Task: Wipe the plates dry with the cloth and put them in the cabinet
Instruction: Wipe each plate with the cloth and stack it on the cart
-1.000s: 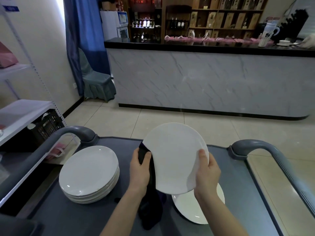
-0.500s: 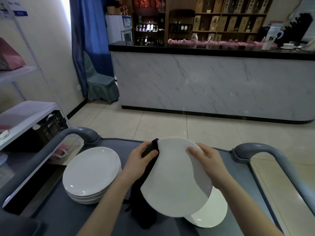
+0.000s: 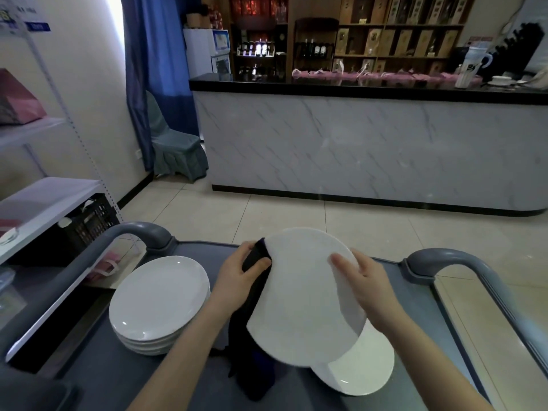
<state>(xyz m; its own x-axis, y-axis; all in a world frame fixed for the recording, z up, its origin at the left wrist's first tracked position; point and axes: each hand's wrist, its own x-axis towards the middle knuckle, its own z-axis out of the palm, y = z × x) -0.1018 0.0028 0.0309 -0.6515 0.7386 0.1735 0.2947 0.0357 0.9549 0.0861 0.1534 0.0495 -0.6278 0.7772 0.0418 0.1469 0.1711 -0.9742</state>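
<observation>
Head view: beside a stack (image 3: 158,301), plate (image 3: 302,301) and cloth (image 3: 252,378) were gripped by the left hand (image 3: 237,277) and steadied by the flat right hand (image 3: 367,283); another plate (image 3: 364,369) was half hidden.

curled left hand (image 3: 237,281), flat right hand (image 3: 366,281)

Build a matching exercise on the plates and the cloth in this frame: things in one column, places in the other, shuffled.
1. held plate
2. stack of plates
3. single plate
4. dark cloth

a. flat on the cart, partly under another plate
b. gripped by the left hand at a plate's rim
c. on the cart's left side
d. tilted above the cart, right hand on it

Pairs: 1-d, 2-c, 3-a, 4-b.
</observation>
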